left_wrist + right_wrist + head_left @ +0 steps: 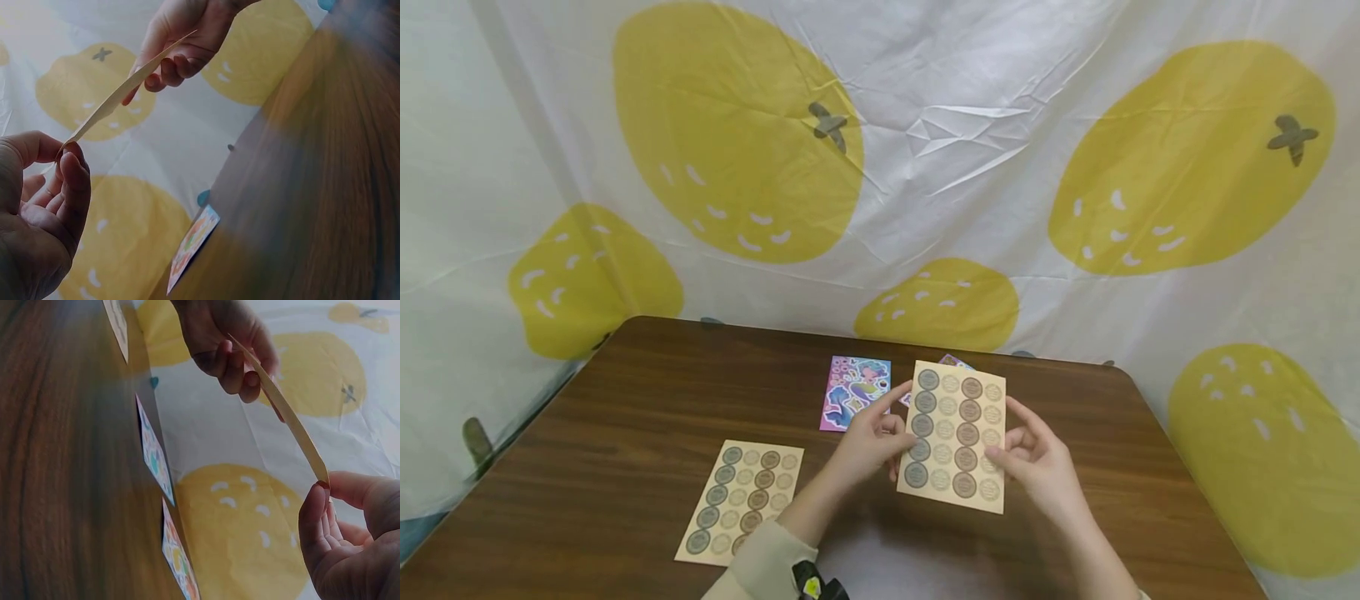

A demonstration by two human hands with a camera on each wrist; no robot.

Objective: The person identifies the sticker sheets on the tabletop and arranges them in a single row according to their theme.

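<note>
Both hands hold up a cream sticker sheet above the table, printed with rows of round grey, cream and brown stickers. My left hand pinches its left edge between thumb and fingers. At the opposite edge, my right hand pinches it the same way. Seen nearly edge-on in the left wrist view, the sheet bows slightly between the left hand and the right hand. In the right wrist view, the right hand grips the near end of the sheet.
A second sheet of round stickers lies on the brown wooden table, beside the left forearm. Farther back lies a colourful mermaid sticker sheet. Another colourful sheet is mostly hidden behind the held one. A lemon-print curtain hangs behind.
</note>
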